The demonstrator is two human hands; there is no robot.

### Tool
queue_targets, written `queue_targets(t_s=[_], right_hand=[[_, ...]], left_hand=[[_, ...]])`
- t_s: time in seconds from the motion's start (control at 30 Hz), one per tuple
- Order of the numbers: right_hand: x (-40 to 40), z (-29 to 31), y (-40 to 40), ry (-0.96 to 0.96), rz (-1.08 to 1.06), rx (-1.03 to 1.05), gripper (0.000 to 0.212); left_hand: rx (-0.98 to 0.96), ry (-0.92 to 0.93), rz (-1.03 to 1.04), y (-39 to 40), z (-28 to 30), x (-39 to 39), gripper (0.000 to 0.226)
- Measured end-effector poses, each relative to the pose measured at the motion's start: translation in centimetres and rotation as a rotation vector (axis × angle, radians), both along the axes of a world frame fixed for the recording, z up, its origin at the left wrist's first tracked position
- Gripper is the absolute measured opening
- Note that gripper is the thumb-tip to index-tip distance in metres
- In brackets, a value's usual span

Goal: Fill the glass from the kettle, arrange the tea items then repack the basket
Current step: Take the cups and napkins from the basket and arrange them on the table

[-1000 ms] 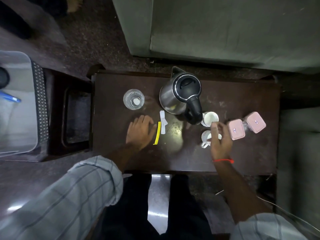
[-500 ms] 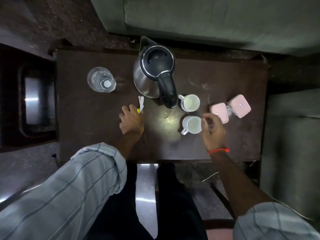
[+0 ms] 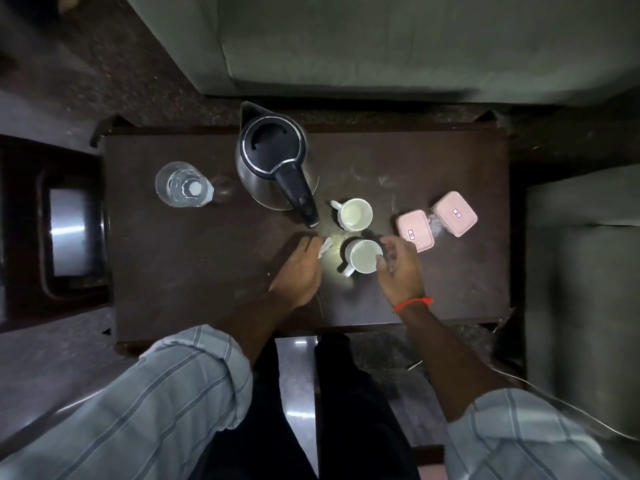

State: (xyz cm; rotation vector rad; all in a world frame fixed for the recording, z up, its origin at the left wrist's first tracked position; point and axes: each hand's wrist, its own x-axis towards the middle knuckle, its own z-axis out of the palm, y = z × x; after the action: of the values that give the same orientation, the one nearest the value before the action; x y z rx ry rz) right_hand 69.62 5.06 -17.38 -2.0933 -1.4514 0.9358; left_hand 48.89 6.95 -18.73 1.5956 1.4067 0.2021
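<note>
Table (image 3: 450, 289): dark wood, scuffed top, carries everything below.

Kettle (image 3: 273, 161): steel body, black lid and handle, upright at the far middle, spout pointing away, handle pointing toward the person. Judged the heaviest item, rigid, with smooth slippery walls; take it by the handle only.

Glass (image 3: 181, 184): clear, upright, left of the kettle and apart from it. It appears to hold water, though the level cannot be told. Fragile and slick; grip around the wall low down and keep it level.

2 pink containers (image 3: 415, 230): lidded, labelled, touching or nearly so at the right. Probably light stiff plastic; pinch across the short sides.

2 white cups: far cup (image 3: 355, 214) just beside the kettle handle, near cup (image 3: 363, 256) closer to the person, handle toward the lower left. Both look empty. Ceramic, chippable, close together; lift by the handle or rim.

Right hand (image 3: 398, 268): fingers curve around the near cup's right rim; blurred, so real contact cannot be told.

Left hand (image 3: 299, 268): fingers hold small white packets (image 3: 325, 245) just left of the near cup. Paper, limp, very light; pinch at an edge.
</note>
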Motion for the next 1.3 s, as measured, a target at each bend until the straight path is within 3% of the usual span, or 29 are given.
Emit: queue_targets(t_s=[0.23,0.4,0.63,0.8,1.13,1.3], right_hand=[[0.8,-1.1,-1.0,0.054,-0.134,-0.118,0.046],[0.2,-1.5,-2.0,0.048,-0.146,-0.214,0.053],[-0.5,-1.7,-2.2,0.127,-0.274,-0.233,0.053],[-1.2,-1.6,-1.1,0.311,-0.488,-0.251,0.048],[-0.9,-2.3,-1.1,0.257,-0.435,-0.314,0.054],[-0.9,-2.6,-1.2,0.255,-0.405,-0.336,0.057]], left_hand=[[-0.143,0.081,0.25,2.9,1.1,5.3,0.047],[-0.184,0.037,0.457,3.9,0.4,7.2,0.034],[-0.072,0.067,0.453,4.7,0.6,8.7,0.051],[-0.175,0.091,0.583,5.4,0.0,9.5,0.041],[-0.17,0.041,0.552,0.6,-2.8,6.9,0.03],[-0.328,0.246,0.554,0.6,-4.8,5.9,0.049]])
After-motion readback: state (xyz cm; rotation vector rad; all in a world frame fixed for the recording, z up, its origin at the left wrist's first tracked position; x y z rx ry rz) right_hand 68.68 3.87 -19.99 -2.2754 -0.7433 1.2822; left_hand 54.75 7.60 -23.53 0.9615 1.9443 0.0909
